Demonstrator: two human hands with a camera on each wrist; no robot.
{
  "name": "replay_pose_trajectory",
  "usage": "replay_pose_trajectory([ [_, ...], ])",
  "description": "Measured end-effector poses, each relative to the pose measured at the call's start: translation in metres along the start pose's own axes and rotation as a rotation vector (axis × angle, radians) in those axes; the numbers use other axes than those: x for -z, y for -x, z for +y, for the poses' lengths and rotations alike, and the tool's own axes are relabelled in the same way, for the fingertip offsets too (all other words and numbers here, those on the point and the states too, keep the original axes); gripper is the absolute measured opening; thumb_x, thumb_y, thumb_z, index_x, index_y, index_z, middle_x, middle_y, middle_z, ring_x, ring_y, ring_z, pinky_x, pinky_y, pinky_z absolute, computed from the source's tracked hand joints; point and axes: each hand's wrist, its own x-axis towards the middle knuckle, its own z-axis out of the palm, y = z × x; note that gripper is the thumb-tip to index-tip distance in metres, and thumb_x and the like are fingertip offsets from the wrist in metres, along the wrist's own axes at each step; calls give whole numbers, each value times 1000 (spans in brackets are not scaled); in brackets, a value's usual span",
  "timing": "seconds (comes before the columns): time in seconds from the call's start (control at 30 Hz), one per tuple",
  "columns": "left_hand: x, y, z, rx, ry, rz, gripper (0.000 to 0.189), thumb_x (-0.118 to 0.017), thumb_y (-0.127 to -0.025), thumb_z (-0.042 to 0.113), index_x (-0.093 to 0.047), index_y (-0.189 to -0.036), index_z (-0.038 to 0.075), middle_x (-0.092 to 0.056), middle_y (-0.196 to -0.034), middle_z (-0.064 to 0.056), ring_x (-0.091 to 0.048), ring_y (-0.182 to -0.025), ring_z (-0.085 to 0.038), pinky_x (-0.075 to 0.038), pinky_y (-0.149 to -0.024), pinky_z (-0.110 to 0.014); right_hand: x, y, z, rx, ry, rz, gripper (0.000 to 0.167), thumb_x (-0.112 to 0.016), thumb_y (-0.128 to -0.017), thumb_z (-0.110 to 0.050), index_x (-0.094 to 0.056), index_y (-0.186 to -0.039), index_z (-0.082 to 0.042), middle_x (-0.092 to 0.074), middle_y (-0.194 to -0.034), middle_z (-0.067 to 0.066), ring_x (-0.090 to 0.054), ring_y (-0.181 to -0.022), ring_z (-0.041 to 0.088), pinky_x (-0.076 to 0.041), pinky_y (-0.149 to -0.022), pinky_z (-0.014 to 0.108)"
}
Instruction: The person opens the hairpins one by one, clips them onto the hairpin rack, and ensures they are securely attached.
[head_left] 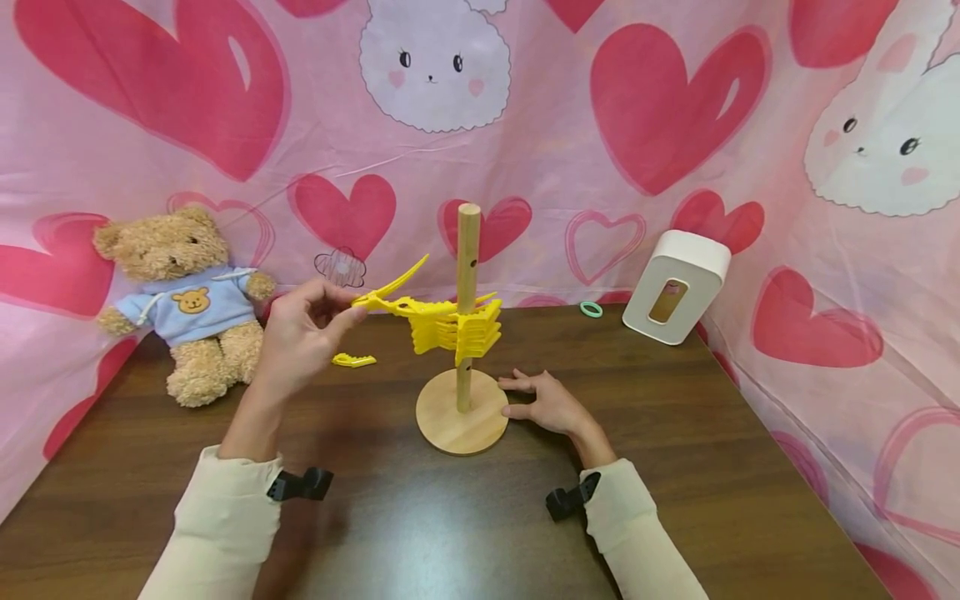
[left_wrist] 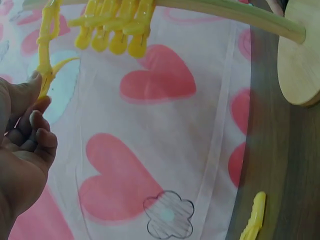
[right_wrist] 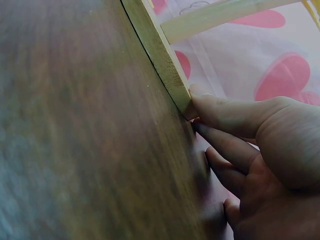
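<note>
A round wooden post [head_left: 468,250] rises from a disc-shaped wooden base [head_left: 442,425] on the table. Several yellow hair clips [head_left: 435,329] with toothed sides hang bunched around its middle. My left hand [head_left: 300,333], left of the post, pinches the end of another yellow hair clip [left_wrist: 45,55] between thumb and fingers. That clip reaches toward the bunch, a thin curved prong standing up from it. On the right, my right hand [head_left: 551,404] touches the base's rim with thumb and fingertips, fingers fairly straight. A loose yellow clip [head_left: 354,361] lies on the table behind the left hand.
A teddy bear [head_left: 198,287] in a blue top sits at the back left. At the back right stand a white box [head_left: 675,287] with an oval window and a small mint-green ring [head_left: 591,309]. A pink heart-print cloth [head_left: 547,150] hangs behind the table [head_left: 720,467].
</note>
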Motion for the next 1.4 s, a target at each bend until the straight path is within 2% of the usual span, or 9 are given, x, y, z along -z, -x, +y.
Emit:
replay_pose_trajectory([
  [0.17,-6,-3,5,-65,-2,-48,11,-77,-84,-9,-70,-91,-5,-68,-81,-9,-48,-61,-12,-40,-54,-18,-1,0,0,3,-3,-2,47,-78,-89,-12,-66,-134,-3,-60,-139,11,-37,-145,29,-1,-121,56],
  [0.37,-15,-6,8,-123,-3,-58,11,-79,-82,-10,-71,-87,-4,-68,-82,-11,-46,-61,-13,-38,-53,-19,0,-1,1,6,4,0,47,-79,-89,-13,-66,-134,-4,-60,-139,10,-37,-145,29,-1,-121,55],
  [0.57,-22,-9,10,-137,0,-45,11,-79,-81,-10,-73,-88,-5,-62,-76,-9,-44,-64,-15,-37,-55,-21,0,-2,2,4,12,0,47,-79,-89,-13,-66,-133,-5,-61,-139,10,-37,-145,28,-1,-121,55],
  [0.73,-26,-12,10,-152,8,-48,12,-79,-80,-12,-73,-89,-6,-61,-77,-8,-43,-64,-15,-35,-54,-21,0,-2,2,2,10,2,46,-79,-89,-14,-67,-133,-5,-61,-139,9,-37,-145,28,-1,-121,55],
  [1.4,-39,-16,13,-219,48,-112,17,-81,-78,-12,-74,-92,-5,-59,-76,-6,-46,-68,-18,-37,-59,-21,-1,0,1,2,2,8,47,-79,-89,-13,-66,-134,-5,-56,-143,13,-35,-146,33,-2,-120,59],
])
